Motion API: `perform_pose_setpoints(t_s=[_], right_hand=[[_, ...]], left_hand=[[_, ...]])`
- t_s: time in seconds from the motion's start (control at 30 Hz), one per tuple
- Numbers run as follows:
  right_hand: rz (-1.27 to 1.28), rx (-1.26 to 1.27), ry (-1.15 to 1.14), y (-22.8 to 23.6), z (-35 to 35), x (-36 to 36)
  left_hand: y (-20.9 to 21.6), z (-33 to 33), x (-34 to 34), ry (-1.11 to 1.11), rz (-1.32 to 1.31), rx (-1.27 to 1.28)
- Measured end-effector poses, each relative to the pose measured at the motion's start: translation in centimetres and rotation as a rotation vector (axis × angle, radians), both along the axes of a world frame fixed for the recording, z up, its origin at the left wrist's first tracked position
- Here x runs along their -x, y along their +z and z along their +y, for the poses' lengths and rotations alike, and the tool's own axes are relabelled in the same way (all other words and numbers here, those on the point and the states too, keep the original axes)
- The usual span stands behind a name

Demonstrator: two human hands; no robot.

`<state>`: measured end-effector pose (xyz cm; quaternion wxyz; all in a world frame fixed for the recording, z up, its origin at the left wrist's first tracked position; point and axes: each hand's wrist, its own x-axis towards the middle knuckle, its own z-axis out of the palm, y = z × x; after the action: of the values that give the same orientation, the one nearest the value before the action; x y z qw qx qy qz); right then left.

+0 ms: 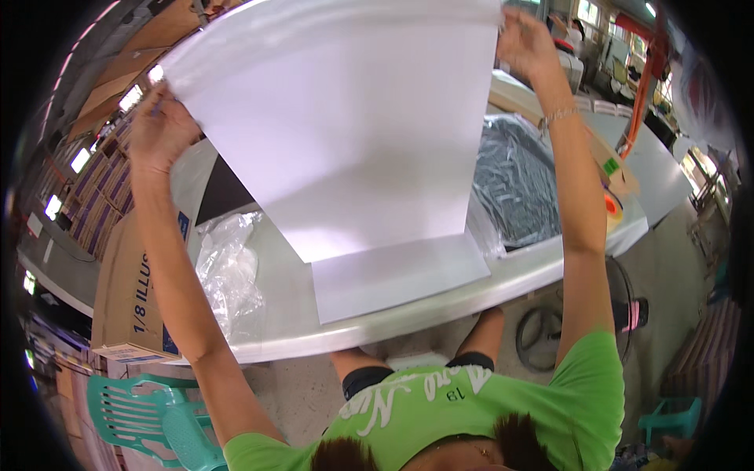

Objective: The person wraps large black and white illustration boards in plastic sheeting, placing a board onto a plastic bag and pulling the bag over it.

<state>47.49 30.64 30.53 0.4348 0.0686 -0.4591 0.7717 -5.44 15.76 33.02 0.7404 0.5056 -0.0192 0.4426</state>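
Observation:
A large white sheet (369, 149), stiff and flat-looking, is held up and tilted over the table in front of me. Along its upper part runs a blurred, cloudy band that looks like clear plastic film (314, 43). My left hand (163, 129) pinches the upper left edge, fingers closed. At the upper right corner, my right hand (528, 45) is closed on the same sheet. The lower edge of the raised sheet meets another white sheet (400, 279) lying flat near the table's front edge. Whether the two are joined I cannot tell.
Crumpled clear plastic (228, 271) and a cardboard box (126, 290) are on the left. On the right of the metal table (283, 339) lie a dark plastic-wrapped stack (514, 188) and an orange-yellow tape roll (613, 206). A green chair (133, 408) stands at lower left.

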Motion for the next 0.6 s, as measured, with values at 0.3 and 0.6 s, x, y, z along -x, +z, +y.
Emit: perform_pose_setpoints(t_s=[0.3,0.6], right_hand=[[-0.098,0.091,-0.328,-10.0,-3.1,0.7],[-0.033,0.313,-0.430,-20.1,-6.6,3.7]], left_hand=[[-12.0,0.2,-0.7,0.420,0.037,0.212],[-25.4,1.1,-1.0,0.691,-0.092,0.413]])
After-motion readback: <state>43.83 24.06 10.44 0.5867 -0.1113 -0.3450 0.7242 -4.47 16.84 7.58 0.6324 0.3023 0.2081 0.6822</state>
